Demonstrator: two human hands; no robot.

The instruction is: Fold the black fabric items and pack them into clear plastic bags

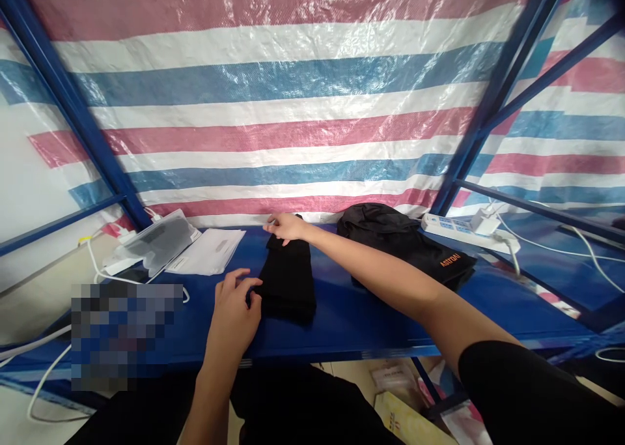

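Note:
A folded black cloth (289, 282) lies lengthwise on the blue shelf (342, 324) in front of me. My right hand (286, 227) reaches across to its far end, fingers pointing left and apart, over a folded-back part of the cloth. Whether the fingertips press on it I cannot tell. Beside the cloth's near left edge is my left hand (235, 309), with fingers bent and spread and the thumb close to the fabric. Nothing shows in its grasp. Under my right forearm, to the right, sits a black fabric bundle (375, 236) with orange lettering.
White papers (209, 251) and a translucent pouch (168, 240) lie at the left, among white cables. A white power strip (469, 232) with plugs stands at the right. Blue metal posts (488, 116) frame a striped plastic sheet (293, 86) behind. A pixelated patch covers the lower left.

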